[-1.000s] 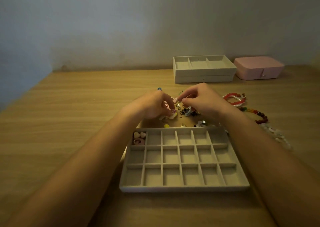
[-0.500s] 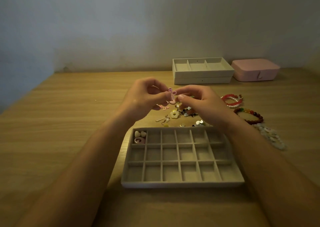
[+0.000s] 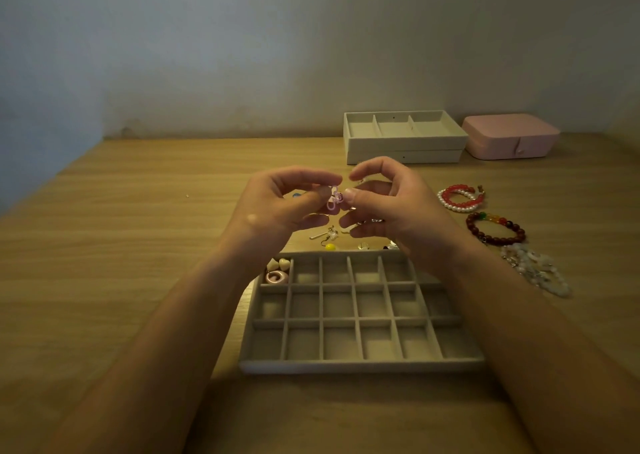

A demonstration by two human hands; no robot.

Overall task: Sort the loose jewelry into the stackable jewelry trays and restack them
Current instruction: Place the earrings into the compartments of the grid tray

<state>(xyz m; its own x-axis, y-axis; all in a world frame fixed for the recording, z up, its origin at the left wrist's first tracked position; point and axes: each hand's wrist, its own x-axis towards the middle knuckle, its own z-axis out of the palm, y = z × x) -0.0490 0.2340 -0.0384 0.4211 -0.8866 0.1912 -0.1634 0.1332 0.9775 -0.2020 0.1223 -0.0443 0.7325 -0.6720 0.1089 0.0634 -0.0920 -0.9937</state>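
A beige grid tray (image 3: 360, 365) with several small compartments lies in front of me. Its far left cell holds pale heart pieces and a pink swirl earring (image 3: 276, 276). Above the tray's far edge my left hand (image 3: 277, 207) and my right hand (image 3: 391, 207) pinch a small pink flower-shaped earring (image 3: 334, 197) between their fingertips. Loose earrings (image 3: 327, 237) lie on the table just beyond the tray, partly hidden by my hands.
Two stacked beige trays (image 3: 403, 136) stand at the back, a pink closed jewelry box (image 3: 510, 136) to their right. A red and pearl bracelet (image 3: 459, 197), a dark red bead bracelet (image 3: 495, 229) and a whitish bead strand (image 3: 535, 268) lie on the right.
My hands have risen from the loose pile with the pink earring pinched between them, and they hold it higher above the table than one second ago.
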